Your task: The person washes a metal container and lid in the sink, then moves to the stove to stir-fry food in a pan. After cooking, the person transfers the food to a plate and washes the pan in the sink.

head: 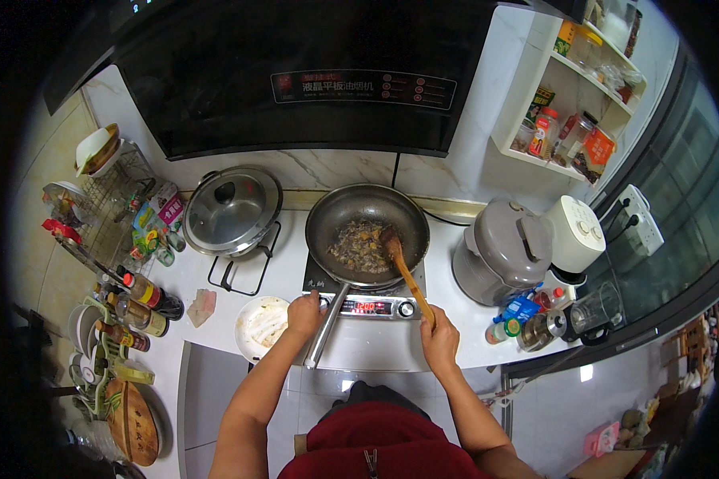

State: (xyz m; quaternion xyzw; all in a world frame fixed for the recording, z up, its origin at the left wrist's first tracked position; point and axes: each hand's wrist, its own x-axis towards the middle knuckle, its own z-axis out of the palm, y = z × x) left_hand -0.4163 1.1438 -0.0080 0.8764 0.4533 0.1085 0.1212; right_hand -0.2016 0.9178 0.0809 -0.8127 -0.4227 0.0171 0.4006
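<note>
My right hand (440, 338) grips the handle end of a wooden spatula (412, 280). Its blade rests inside a dark wok (323, 224), against chopped, browned food (360, 245). The wok sits on an induction cooker (416, 289) with a lit red display (365, 306). My left hand (305, 314) is at the cooker's left knob (323, 303), its fingers around the knob's near side and partly hiding it. Just right of that hand, the wok's metal handle (328, 328) points toward me, not held. A white plate (257, 323) with food residue lies beside my left forearm.
A lidded pan (232, 209) stands on a gas burner grate (239, 281) at left. Sauce bottles (150, 296) and a wooden board (133, 422) line the left counter. A grey pressure cooker (503, 251) and jars (542, 329) stand right. The range hood (311, 126) hangs above.
</note>
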